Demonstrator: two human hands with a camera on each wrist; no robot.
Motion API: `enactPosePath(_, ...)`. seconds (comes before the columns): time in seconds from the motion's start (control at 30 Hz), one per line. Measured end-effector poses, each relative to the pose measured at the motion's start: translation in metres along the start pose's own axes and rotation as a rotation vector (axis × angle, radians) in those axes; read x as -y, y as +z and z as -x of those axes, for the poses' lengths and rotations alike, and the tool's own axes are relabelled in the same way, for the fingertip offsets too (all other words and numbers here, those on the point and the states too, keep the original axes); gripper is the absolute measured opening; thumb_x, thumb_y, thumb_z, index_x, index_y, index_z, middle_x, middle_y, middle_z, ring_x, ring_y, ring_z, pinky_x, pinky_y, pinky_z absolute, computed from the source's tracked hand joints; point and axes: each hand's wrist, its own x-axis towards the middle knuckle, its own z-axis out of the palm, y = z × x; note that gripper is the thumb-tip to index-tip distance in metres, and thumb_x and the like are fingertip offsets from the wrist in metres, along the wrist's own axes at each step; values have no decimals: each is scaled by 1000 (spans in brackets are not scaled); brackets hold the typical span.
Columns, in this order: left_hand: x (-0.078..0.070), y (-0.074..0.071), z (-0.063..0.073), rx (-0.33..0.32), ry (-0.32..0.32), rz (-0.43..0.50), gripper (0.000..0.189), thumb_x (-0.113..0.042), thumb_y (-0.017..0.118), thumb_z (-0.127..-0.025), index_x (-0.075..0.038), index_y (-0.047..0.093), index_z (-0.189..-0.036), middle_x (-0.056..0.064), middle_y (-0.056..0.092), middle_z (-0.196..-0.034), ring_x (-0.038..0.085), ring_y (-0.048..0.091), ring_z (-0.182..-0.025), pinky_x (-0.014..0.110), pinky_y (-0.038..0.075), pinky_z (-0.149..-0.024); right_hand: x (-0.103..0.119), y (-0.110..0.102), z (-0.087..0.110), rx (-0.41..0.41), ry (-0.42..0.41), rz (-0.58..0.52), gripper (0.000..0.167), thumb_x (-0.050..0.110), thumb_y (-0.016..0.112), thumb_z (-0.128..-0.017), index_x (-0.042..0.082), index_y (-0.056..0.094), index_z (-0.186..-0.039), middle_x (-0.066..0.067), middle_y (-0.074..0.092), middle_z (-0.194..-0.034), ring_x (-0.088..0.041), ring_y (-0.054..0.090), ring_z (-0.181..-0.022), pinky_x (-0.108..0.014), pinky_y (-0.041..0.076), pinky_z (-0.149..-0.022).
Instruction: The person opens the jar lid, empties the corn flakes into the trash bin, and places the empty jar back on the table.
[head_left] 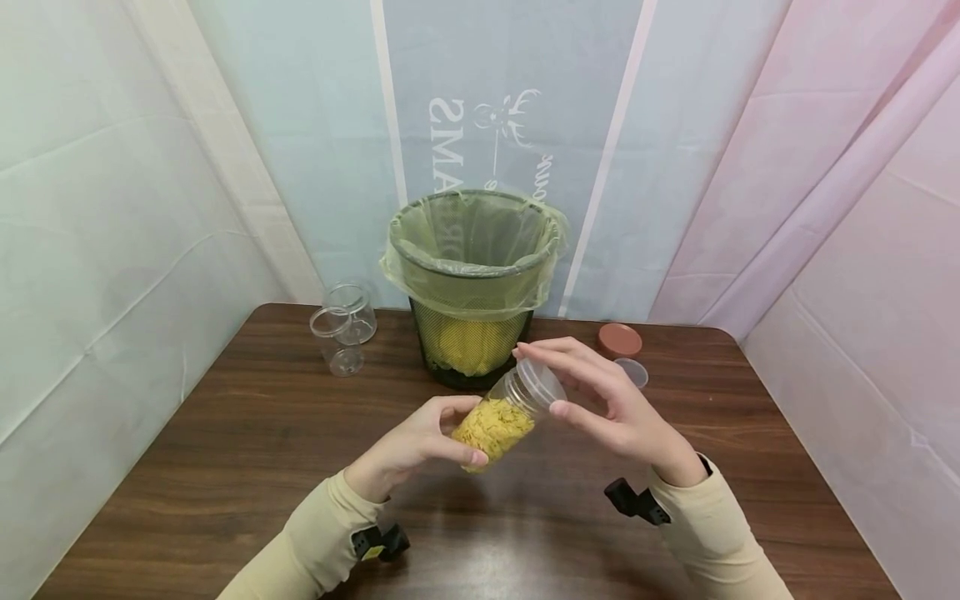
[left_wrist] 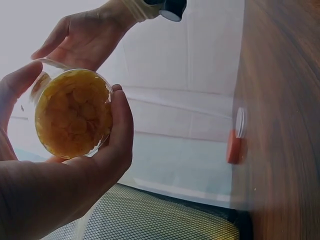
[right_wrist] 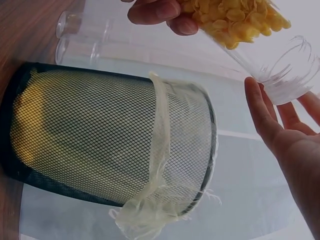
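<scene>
My left hand (head_left: 420,440) grips a clear jar (head_left: 495,429), fingers and thumb around its lower body. Yellow flat pieces (right_wrist: 235,22) fill the lower part of the jar, which leans with its top toward the right. At that top, my right hand (head_left: 611,404) holds a clear lid (head_left: 543,383) by its edge between thumb and fingers; the lid sits over the jar's mouth. Seen from below in the left wrist view, the round jar bottom (left_wrist: 75,115) is full of the yellow pieces. Both hands are raised above the table.
Behind the hands stands a black mesh bin (head_left: 468,333) with a pale yellow liner folded over its rim. Two clear open jars (head_left: 337,342) stand back left. A reddish-brown lid (head_left: 619,340) and another clear lid (head_left: 633,372) lie back right on the wooden table (head_left: 262,467).
</scene>
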Motion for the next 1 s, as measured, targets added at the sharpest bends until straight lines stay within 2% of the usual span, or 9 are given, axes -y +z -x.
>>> enactPosePath(0.17,0,3,-1,5,3,55,53,-2,73,-73,7,50,-120,5,63,-99,12,61,-87,26,53,-74,1,-2,-2,-40,-4,4,50,7,61,-90,-11,45,-133,-25,49,-132,-23,48,-124,-25,44,-99)
enactPosePath(0.33,-2,5,-1,-17,19,86,64,2,75,-71,8,45,-127,6,61,-108,14,61,-95,26,53,-80,1,-3,-1,-94,46,-32,52,-5,63,-85,-12,44,-133,-26,49,-130,-24,51,-120,-29,52,-90)
enactPosePath(0.53,-1,5,-2,-40,43,125,70,6,76,-68,5,44,-130,7,59,-113,18,61,-99,29,54,-82,10,-4,-2,-191,139,40,52,-16,63,-79,-9,50,-129,-23,54,-125,-19,55,-114,-25,54,-82)
enactPosePath(0.63,1,4,-4,-60,58,110,73,7,76,-68,4,43,-132,8,58,-117,20,61,-100,30,54,-84,16,-4,-5,-223,158,101,49,-14,65,-79,-10,53,-125,-24,56,-121,-14,56,-108,-21,54,-79)
enactPosePath(0.8,4,1,-5,-137,55,36,75,4,79,-66,2,45,-133,7,59,-116,21,61,-99,31,53,-84,21,-4,-7,-262,195,163,48,-15,69,-75,-12,54,-121,-26,57,-116,-10,56,-105,-20,54,-78)
enactPosePath(1.0,4,-2,-7,-194,51,-11,76,-1,82,-65,-1,48,-132,5,62,-114,20,62,-96,31,53,-82,-2,-10,9,-310,253,168,55,-13,72,-73,0,58,-125,-16,58,-119,-16,56,-106,-22,54,-80)
